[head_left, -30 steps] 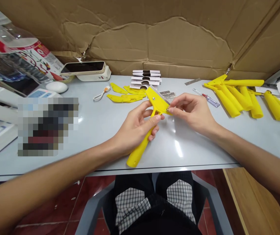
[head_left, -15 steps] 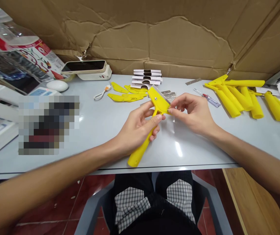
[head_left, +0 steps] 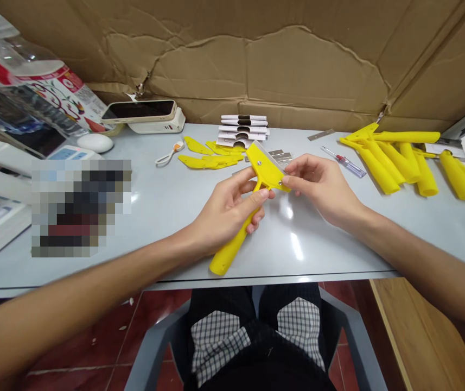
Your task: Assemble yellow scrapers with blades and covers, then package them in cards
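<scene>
A yellow scraper (head_left: pixel 232 244) with a metal blade along the far edge of its head is tilted over the table's near side. My left hand (head_left: pixel 232 209) is closed around its neck, the handle pointing down toward the table edge. At the right corner of the head, my right hand (head_left: pixel 322 182) is closed, thumb on the face beside a small screw (head_left: pixel 280 183) and fingertips partly hidden behind. Another screw (head_left: pixel 259 163) sits near the head's left end. Just behind the head lie loose metal blades (head_left: pixel 283 157), partly covered by it.
Yellow head plates (head_left: pixel 193 162) and stacked blade packets (head_left: pixel 242 123) lie behind. To the right are a screwdriver (head_left: pixel 344 161), a single blade (head_left: pixel 320 135) and several yellow scraper handles (head_left: pixel 382 168). A phone (head_left: pixel 140 110), cable (head_left: pixel 170 154), mouse (head_left: pixel 95 143) and bottle (head_left: pixel 59 89) stand left.
My right thumb has shifted slightly right and up along the scraper's corner, and the screw there shows now. The scraper has hardly moved in my left hand.
</scene>
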`<state>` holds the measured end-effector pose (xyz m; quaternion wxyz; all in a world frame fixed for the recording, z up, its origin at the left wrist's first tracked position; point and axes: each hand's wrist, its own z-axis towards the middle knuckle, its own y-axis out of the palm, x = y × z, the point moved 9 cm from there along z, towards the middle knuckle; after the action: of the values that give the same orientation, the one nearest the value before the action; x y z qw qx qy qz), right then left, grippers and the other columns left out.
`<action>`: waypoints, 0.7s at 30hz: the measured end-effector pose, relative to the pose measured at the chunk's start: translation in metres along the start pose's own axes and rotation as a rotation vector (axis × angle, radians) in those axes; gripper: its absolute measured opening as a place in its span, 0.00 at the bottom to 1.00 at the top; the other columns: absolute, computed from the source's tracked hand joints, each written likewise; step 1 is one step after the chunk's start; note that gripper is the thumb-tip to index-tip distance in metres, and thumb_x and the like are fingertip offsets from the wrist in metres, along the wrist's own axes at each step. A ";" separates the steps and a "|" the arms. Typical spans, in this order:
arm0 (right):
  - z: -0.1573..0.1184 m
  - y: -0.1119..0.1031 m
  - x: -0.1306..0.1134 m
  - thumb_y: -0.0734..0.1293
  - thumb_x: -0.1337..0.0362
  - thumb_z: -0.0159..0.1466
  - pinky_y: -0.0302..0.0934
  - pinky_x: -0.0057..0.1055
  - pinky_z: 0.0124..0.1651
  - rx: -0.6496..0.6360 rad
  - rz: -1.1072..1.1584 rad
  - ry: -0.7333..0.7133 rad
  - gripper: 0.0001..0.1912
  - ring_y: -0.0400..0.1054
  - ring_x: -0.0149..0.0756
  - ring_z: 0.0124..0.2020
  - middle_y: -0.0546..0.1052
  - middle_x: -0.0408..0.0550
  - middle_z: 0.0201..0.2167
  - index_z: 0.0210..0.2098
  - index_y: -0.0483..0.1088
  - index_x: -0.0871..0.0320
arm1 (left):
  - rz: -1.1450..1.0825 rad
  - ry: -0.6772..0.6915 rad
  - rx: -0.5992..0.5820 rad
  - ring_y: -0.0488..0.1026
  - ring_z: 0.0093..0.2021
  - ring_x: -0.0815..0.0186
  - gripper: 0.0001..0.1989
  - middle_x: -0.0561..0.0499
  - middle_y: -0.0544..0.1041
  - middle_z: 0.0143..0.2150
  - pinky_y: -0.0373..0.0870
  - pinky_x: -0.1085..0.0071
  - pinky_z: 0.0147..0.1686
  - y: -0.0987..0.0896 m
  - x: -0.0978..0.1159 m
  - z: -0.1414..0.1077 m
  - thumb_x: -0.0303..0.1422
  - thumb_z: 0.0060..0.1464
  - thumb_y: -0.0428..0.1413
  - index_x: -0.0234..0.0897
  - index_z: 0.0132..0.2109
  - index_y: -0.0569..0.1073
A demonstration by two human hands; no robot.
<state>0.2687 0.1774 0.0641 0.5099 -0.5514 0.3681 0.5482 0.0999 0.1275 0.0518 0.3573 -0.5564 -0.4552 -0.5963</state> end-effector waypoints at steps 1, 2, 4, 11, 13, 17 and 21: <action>0.001 0.001 0.004 0.85 0.59 0.56 0.70 0.36 0.38 -0.021 0.056 0.045 0.17 0.74 0.37 0.38 0.83 0.46 0.40 0.39 0.79 0.54 | 0.004 -0.002 -0.009 0.71 0.25 0.75 0.17 0.40 0.84 0.55 0.69 0.75 0.21 -0.001 0.000 0.001 0.36 0.68 0.68 0.37 0.59 0.77; 0.002 0.003 0.008 0.86 0.58 0.55 0.70 0.35 0.36 -0.045 0.107 0.087 0.18 0.75 0.36 0.38 0.83 0.47 0.42 0.40 0.79 0.54 | 0.011 -0.002 -0.016 0.70 0.25 0.76 0.17 0.40 0.84 0.55 0.70 0.74 0.21 -0.002 0.001 0.002 0.36 0.68 0.68 0.37 0.59 0.78; 0.002 0.007 0.013 0.86 0.57 0.56 0.71 0.35 0.34 -0.091 0.173 0.143 0.19 0.76 0.37 0.38 0.84 0.48 0.42 0.40 0.79 0.54 | 0.026 0.003 -0.022 0.70 0.24 0.76 0.18 0.39 0.84 0.55 0.70 0.75 0.21 -0.004 0.002 0.004 0.36 0.68 0.68 0.36 0.60 0.78; 0.001 0.009 0.012 0.89 0.54 0.55 0.72 0.35 0.33 -0.127 0.135 0.157 0.21 0.72 0.31 0.27 0.84 0.46 0.36 0.39 0.81 0.56 | 0.060 -0.006 -0.041 0.70 0.25 0.76 0.18 0.39 0.84 0.56 0.70 0.75 0.21 -0.005 0.000 0.007 0.37 0.68 0.68 0.36 0.60 0.78; 0.000 0.010 0.011 0.89 0.55 0.55 0.73 0.35 0.33 -0.126 0.129 0.150 0.21 0.71 0.30 0.26 0.84 0.44 0.34 0.38 0.81 0.56 | 0.058 -0.004 -0.049 0.71 0.25 0.76 0.18 0.38 0.84 0.56 0.70 0.75 0.21 -0.004 0.000 0.007 0.37 0.68 0.68 0.36 0.60 0.78; 0.001 0.010 0.009 0.89 0.55 0.54 0.73 0.35 0.33 -0.126 0.116 0.137 0.21 0.71 0.30 0.27 0.83 0.44 0.33 0.37 0.81 0.56 | 0.057 -0.012 -0.044 0.71 0.25 0.76 0.18 0.39 0.84 0.56 0.70 0.76 0.20 -0.004 -0.001 0.007 0.36 0.67 0.68 0.36 0.60 0.78; 0.001 0.009 0.010 0.89 0.57 0.54 0.72 0.34 0.32 -0.112 0.099 0.132 0.20 0.70 0.29 0.26 0.82 0.42 0.31 0.37 0.80 0.56 | 0.063 -0.020 -0.033 0.71 0.25 0.76 0.19 0.39 0.84 0.55 0.69 0.76 0.20 -0.003 -0.002 0.006 0.35 0.67 0.68 0.36 0.61 0.79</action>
<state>0.2615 0.1783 0.0528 0.4254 -0.5950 0.3963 0.5549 0.0989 0.1342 0.0494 0.3620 -0.5821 -0.4310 -0.5868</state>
